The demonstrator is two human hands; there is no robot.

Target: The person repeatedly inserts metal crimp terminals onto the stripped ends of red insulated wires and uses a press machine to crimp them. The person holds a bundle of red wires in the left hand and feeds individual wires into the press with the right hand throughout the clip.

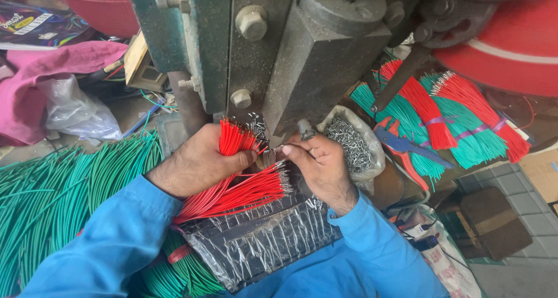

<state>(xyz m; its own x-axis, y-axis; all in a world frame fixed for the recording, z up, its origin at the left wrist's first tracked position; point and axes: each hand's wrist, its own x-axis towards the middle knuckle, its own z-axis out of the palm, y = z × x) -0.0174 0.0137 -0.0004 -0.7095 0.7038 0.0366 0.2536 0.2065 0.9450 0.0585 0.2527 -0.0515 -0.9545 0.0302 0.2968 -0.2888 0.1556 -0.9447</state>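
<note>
At the centre of the frame the left hand (200, 161) is wrapped around a bundle of red wires (235, 185), fingers curled shut on it, so that one short tuft stands up toward the machine and the longer run fans out lower right, its bare metal ends lying just beside the right wrist. The bundle's long axis slants from lower left to upper right, with the stripped tips toward the press. The right hand (319, 161) sits just to the right of the left, thumb and forefinger pressed together on what looks like a single wire end, too small to make out surely, held right at the foot of the grimy green press (273, 48) that fills the upper middle. Both hands nearly touch there; the right is the nearer to the machine's mouth. Under the wrists lies a black pad wrapped in clear film (261, 240). Behind the right hand is a bag of small metal terminals (351, 141). Green wires (64, 193) sweep across the lower left, and tied green and red bundles (453, 118) lie upper right with red-handled snips (401, 147).
</note>
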